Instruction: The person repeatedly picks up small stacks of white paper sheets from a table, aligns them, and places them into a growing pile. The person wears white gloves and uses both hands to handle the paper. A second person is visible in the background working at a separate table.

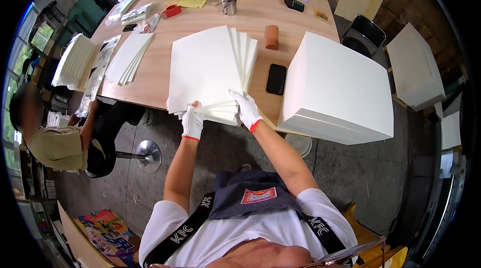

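A fanned stack of white sheets (204,65) lies at the near edge of the table, its lower corners spread apart. My left hand (192,123), in a white glove with a red cuff, grips the near edge, its bare thumb tip on top. At the near right corner, my right hand (246,110), gloved alike, holds the sheets' edge; its underside fingers are hidden. A black phone (276,79) and a brown cylindrical block (271,37) lie to the right of the stack.
A tall block of white sheets (345,85) stands on the right of the wooden table (205,16). Left are smaller fanned sheets (129,58) and a seated person (60,140) handling a plastic-wrapped pack. A metal cup (229,6), red tape (172,11) and calculator (294,3) sit farther back.
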The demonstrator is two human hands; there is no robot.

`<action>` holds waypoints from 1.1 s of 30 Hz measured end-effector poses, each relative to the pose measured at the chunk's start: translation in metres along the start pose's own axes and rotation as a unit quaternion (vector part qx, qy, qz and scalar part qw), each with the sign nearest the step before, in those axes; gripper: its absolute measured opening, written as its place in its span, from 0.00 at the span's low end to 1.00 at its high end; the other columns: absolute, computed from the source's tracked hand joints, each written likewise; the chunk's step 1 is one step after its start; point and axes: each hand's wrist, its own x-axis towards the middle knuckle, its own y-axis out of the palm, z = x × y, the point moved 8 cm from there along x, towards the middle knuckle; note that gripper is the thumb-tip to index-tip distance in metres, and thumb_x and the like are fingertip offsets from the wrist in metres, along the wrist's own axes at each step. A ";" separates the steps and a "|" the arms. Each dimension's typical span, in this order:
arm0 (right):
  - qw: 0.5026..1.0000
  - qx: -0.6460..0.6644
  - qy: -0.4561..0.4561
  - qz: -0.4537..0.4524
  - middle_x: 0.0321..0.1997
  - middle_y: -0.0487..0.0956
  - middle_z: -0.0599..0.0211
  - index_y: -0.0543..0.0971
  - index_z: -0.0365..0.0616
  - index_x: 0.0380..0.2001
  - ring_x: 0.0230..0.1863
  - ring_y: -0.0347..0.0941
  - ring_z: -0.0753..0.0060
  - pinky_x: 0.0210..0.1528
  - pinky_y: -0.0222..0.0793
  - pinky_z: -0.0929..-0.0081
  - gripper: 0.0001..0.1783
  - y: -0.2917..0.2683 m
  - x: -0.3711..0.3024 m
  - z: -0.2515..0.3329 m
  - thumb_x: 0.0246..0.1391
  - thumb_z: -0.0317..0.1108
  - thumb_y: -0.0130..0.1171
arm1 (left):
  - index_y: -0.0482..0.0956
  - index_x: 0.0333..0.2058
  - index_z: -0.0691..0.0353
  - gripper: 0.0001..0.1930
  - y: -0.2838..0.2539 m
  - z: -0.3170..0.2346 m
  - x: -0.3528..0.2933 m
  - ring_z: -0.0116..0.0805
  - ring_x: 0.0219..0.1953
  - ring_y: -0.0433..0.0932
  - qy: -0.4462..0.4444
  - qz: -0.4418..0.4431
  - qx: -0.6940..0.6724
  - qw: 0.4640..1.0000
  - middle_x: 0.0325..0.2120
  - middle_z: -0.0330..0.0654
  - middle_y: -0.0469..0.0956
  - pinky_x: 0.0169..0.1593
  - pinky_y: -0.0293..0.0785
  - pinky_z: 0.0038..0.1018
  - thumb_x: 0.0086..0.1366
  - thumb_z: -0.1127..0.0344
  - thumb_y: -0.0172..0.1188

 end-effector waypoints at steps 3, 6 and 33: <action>1.000 -0.010 0.008 -0.009 0.36 0.72 0.69 0.75 0.38 0.46 0.31 0.67 0.76 0.29 0.66 0.74 0.32 0.003 -0.006 0.004 0.50 0.51 0.75 | 0.73 0.49 0.55 0.17 -0.003 -0.002 0.001 0.37 0.49 0.77 0.014 0.007 -0.018 1.000 0.45 0.39 0.73 0.53 0.81 0.45 0.63 0.74 0.65; 1.000 -0.008 0.017 0.007 0.37 0.73 0.68 0.76 0.41 0.46 0.33 0.69 0.77 0.29 0.66 0.74 0.29 0.005 -0.005 0.006 0.51 0.49 0.74 | 0.74 0.48 0.54 0.15 -0.001 -0.005 0.001 0.37 0.48 0.76 0.018 0.008 -0.021 1.000 0.45 0.38 0.73 0.52 0.80 0.44 0.64 0.73 0.64; 0.636 -0.667 -0.181 -0.344 0.35 0.85 0.59 0.78 0.50 0.45 0.41 0.82 0.54 0.44 0.74 0.58 0.24 -0.407 -0.373 0.303 0.59 0.58 0.58 | 0.69 0.63 0.52 0.35 0.352 0.030 -0.264 0.41 0.35 0.83 0.328 0.381 0.774 0.385 0.28 0.39 0.82 0.40 0.76 0.36 0.56 0.59 0.72</action>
